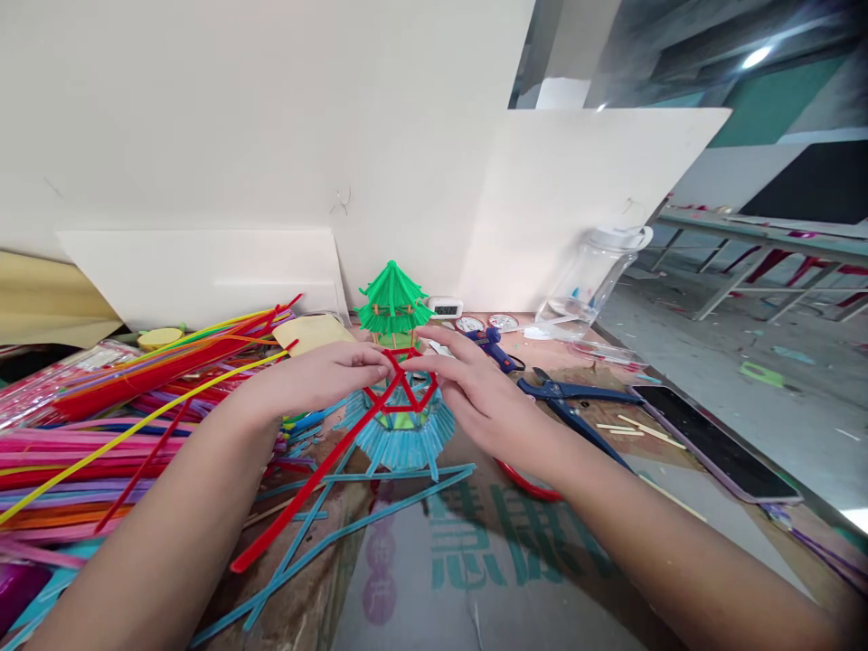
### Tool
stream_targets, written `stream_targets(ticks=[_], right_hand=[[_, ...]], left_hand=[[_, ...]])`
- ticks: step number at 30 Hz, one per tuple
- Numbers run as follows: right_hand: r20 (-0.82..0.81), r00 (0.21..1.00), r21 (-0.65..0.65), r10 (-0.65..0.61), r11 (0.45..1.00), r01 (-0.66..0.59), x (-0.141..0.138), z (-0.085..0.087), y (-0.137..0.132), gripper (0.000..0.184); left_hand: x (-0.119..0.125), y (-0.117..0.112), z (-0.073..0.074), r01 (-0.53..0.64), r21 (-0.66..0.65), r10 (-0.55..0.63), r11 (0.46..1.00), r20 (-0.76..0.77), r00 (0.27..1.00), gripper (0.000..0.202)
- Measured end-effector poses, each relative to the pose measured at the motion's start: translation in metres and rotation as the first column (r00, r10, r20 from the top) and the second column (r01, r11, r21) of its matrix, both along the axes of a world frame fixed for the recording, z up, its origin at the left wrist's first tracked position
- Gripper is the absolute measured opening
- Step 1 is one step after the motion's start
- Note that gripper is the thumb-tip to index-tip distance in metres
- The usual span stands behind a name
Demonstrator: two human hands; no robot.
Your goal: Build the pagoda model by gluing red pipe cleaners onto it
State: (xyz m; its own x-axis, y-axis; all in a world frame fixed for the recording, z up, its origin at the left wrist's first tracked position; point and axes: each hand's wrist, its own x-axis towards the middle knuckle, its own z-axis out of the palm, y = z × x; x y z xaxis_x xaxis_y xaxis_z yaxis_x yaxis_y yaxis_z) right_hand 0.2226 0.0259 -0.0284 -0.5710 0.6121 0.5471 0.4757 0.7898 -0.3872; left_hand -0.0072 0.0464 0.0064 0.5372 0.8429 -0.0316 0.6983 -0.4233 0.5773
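A small tiered pagoda model, with a green pipe-cleaner roof (391,294) and a flared blue lower tier (401,445), stands upright before me. Around its middle runs a red zigzag band made of pipe cleaner, and a long red pipe cleaner (305,495) trails from it toward the lower left. My left hand (329,375) is closed at the band's left side, thumb and forefinger pinching the red pipe cleaner. From the right, my right hand (485,398) grips the band's upper part with its fingertips; its thumb is hidden.
Bundles of colored pipe cleaners (74,452) lie on the left, loose blue strips (380,524) in front. At right are blue-handled cutters (562,393), a blue glue gun (498,348), a phone (719,443) and a clear bottle (589,276). White boards (271,136) stand behind, with a small digital clock (446,308).
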Motion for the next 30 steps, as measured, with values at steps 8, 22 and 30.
stream_targets(ticks=[8, 22, 30], right_hand=[[0.086, 0.996, 0.031, -0.030, 0.999, 0.028, -0.0016, 0.0008, -0.0023, 0.045], [0.031, 0.999, 0.052, -0.009, 0.999, 0.008, -0.0030, -0.0010, 0.0000, 0.041], [0.057, 0.998, 0.051, 0.010, 0.999, -0.012, -0.0006, 0.0003, 0.0001, 0.040]], left_hand=[[-0.0033, 0.0010, -0.0015, 0.023, -0.045, -0.020, 0.999, 0.052, 0.998, 0.035], [0.0019, -0.0051, 0.0017, -0.089, -0.043, 0.094, 0.995, 0.123, 0.988, 0.031], [-0.0015, -0.0016, -0.0014, -0.026, 0.007, 0.025, 1.000, 0.073, 0.997, 0.037]])
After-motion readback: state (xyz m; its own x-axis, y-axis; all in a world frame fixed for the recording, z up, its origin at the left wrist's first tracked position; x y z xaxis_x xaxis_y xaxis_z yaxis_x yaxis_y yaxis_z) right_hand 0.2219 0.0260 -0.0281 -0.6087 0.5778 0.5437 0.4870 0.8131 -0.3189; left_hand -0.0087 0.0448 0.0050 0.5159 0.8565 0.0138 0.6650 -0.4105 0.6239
